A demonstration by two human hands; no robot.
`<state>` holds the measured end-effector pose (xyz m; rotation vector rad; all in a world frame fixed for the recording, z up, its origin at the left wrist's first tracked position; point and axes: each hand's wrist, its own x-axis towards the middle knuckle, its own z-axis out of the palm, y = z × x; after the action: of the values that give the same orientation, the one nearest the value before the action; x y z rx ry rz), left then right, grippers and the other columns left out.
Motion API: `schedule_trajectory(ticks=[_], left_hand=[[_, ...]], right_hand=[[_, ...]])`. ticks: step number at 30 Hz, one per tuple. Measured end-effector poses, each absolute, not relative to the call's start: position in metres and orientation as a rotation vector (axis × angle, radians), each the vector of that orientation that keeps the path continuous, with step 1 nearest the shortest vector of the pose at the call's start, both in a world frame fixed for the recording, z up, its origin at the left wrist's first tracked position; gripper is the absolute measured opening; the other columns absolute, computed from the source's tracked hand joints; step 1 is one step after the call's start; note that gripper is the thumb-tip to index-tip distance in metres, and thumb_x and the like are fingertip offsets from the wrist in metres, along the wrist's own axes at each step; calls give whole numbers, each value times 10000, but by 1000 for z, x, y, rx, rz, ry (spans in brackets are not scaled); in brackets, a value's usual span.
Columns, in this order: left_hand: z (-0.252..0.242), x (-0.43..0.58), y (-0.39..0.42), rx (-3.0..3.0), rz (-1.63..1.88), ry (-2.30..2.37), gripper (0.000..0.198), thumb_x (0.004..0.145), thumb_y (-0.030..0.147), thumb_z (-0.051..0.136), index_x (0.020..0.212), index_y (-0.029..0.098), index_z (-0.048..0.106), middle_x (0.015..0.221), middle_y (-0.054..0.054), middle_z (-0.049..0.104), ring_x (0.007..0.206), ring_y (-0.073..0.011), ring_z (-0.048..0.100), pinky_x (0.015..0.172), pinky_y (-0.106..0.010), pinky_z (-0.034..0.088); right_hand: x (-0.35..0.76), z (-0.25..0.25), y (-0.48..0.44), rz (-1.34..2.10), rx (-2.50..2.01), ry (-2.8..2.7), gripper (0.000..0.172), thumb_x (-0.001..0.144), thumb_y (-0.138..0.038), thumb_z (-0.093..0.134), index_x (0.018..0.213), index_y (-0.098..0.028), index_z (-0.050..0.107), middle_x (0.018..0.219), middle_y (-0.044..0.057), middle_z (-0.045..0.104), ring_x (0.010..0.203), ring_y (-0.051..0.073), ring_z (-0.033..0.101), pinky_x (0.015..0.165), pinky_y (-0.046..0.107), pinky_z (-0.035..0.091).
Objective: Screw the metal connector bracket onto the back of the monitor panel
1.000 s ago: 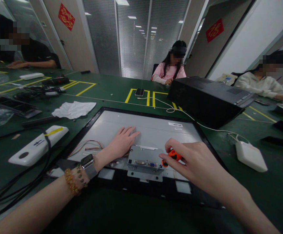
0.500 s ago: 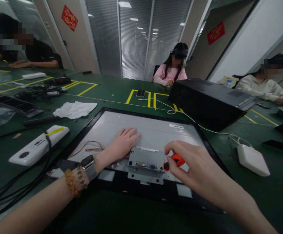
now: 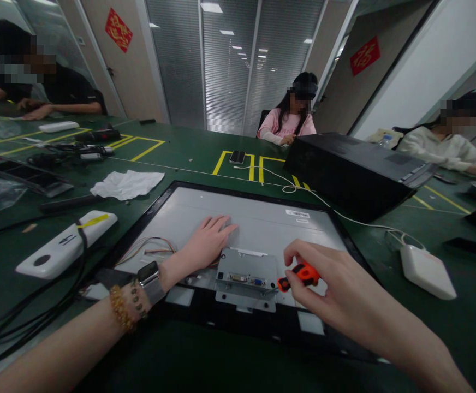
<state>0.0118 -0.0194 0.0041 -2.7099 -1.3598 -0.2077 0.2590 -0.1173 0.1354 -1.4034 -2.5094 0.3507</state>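
Note:
A monitor panel (image 3: 258,215) with a black frame lies back side up on the green table. My left hand (image 3: 208,240) rests flat on its grey metal back, fingers stretched out. Near the panel's front edge sits a metal bracket (image 3: 248,265) with a white and a blue video port. In my right hand (image 3: 323,273) is a screwdriver (image 3: 308,274) with an orange and black handle, pinched between thumb and fingers. Its shaft points left toward the bracket's right front side; whether the tip touches a screw is too small to tell. Thin coloured wires (image 3: 148,244) lie left of my left hand.
A black casing (image 3: 352,174) stands behind the panel on the right. A white charger (image 3: 426,270) with its cable lies at right. On the left are a white power bank (image 3: 68,244), black cables (image 3: 29,322) and a crumpled tissue (image 3: 129,184). Several people sit around the table.
My right hand has shifted slightly to the right with the screwdriver, whose handle now lies more level and shows more of its length. My left hand stays on the panel.

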Motion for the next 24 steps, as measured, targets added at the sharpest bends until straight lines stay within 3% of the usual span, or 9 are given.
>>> schedule_trajectory(ticks=[3, 6, 11, 16, 19, 21, 24], left_hand=[[2, 12, -19, -2703, -236, -1350, 447, 962, 116, 413, 1401, 191, 441, 1470, -146, 431, 1362, -289, 390, 1095, -495, 334], [0, 11, -18, -2693, -243, -1344, 432, 972, 135, 417, 1398, 192, 444, 1467, -146, 434, 1357, -288, 394, 1094, -490, 334], [5, 11, -20, -2712, -205, -1332, 445, 970, 131, 411, 1413, 177, 426, 1481, -162, 414, 1363, -291, 386, 1090, -490, 333], [4, 10, -20, -2712, -218, -1327, 450, 966, 125, 401, 1412, 179, 431, 1479, -162, 417, 1367, -290, 383, 1093, -486, 326], [2, 10, -18, -2705, -240, -1329, 444, 974, 125, 382, 1410, 186, 437, 1477, -156, 423, 1367, -281, 384, 1095, -486, 324], [1, 10, -18, -2703, -237, -1322, 443, 973, 132, 390, 1411, 184, 435, 1474, -157, 425, 1362, -281, 388, 1095, -484, 322], [3, 11, -19, -2698, -220, -1314, 442, 968, 135, 406, 1405, 188, 438, 1466, -150, 433, 1351, -281, 401, 1092, -473, 329]], right_hand=[[259, 140, -119, 350, -1392, -2501, 87, 843, -207, 513, 924, -238, 516, 825, 1, 644, 727, 178, 615, 650, 301, 431], [259, 143, -119, 290, -1397, -2525, 17, 868, -246, 497, 862, -234, 506, 750, 2, 636, 673, 183, 605, 610, 298, 414], [263, 136, -115, 221, -1470, -2526, 225, 962, -428, 458, 848, -241, 512, 574, -31, 603, 514, 170, 572, 494, 269, 338], [265, 135, -113, 268, -1409, -2511, 49, 921, -283, 498, 922, -236, 514, 740, -4, 665, 630, 170, 623, 578, 275, 417], [264, 139, -116, 279, -1400, -2506, 88, 835, -205, 534, 916, -231, 512, 804, 11, 661, 693, 181, 627, 630, 298, 446], [262, 141, -118, 278, -1413, -2518, 92, 814, -198, 546, 891, -229, 506, 813, 14, 657, 719, 189, 624, 640, 308, 449], [262, 141, -118, 232, -1408, -2537, 68, 895, -294, 522, 884, -230, 504, 765, 12, 653, 695, 193, 622, 614, 302, 434]])
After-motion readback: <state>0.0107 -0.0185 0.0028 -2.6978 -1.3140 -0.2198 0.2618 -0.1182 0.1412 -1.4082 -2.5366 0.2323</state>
